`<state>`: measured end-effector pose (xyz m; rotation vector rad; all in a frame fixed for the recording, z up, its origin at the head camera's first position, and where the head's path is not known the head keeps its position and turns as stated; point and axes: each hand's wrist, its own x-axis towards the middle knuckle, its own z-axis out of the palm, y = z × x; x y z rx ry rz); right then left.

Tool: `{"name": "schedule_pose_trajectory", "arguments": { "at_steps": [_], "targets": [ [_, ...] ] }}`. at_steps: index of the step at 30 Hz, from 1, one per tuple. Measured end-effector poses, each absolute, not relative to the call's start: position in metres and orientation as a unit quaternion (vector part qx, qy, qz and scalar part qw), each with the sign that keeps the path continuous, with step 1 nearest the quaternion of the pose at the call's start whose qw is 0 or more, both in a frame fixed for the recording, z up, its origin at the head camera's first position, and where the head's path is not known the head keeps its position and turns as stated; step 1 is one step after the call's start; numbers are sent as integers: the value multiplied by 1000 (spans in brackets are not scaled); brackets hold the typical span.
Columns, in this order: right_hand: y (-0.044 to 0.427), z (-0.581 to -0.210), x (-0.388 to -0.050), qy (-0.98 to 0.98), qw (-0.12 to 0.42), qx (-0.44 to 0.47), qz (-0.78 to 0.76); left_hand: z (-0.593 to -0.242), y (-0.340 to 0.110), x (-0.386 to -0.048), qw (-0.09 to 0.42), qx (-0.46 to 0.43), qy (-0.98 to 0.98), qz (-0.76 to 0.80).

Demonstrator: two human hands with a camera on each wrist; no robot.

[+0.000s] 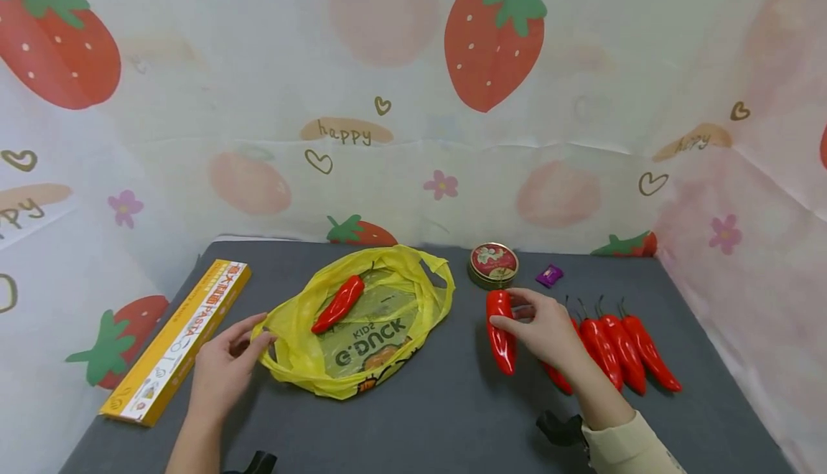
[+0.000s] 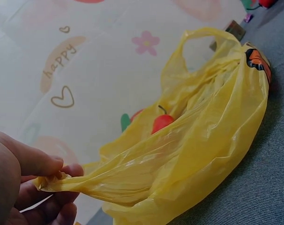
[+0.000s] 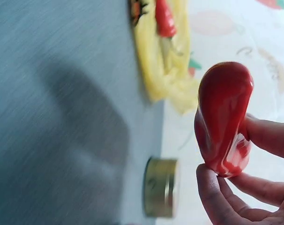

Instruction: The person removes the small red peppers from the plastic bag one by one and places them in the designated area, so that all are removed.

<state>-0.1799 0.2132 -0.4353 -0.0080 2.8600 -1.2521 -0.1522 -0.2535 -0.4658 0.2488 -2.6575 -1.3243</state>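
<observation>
My left hand (image 1: 222,366) pinches the left edge of a yellow plastic bag (image 1: 293,345), gathered between thumb and fingers in the left wrist view. The bag lies spread with its mouth facing up, and one red chili pepper (image 1: 339,304) rests in it. My right hand (image 1: 543,327) grips another red chili pepper (image 3: 224,112) between thumb and fingers, raised over the table to the right of the bag. Beside and partly behind that hand, several more red chili peppers (image 1: 636,348) lie in a row, their dark stems pointing away.
A round tin (image 1: 493,266) with a red lid stands at the back, a small purple wrapped candy (image 1: 550,276) to its right. Along the left side lies a long yellow pasta box (image 1: 177,341). A strawberry-print cloth (image 1: 413,100) hangs behind the grey table (image 1: 413,431).
</observation>
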Motion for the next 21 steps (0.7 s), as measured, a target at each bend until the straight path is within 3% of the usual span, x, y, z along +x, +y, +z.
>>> {"name": "schedule_pose_trajectory", "arguments": {
  "at_steps": [7, 21],
  "targets": [
    [236, -452, -169, 940, -4, -13, -342, -465, -254, -153, 83, 83, -895, -430],
    [233, -471, -166, 981, -29, 11, -192, -465, -251, -154, 73, 85, -892, -438]
  ]
}}
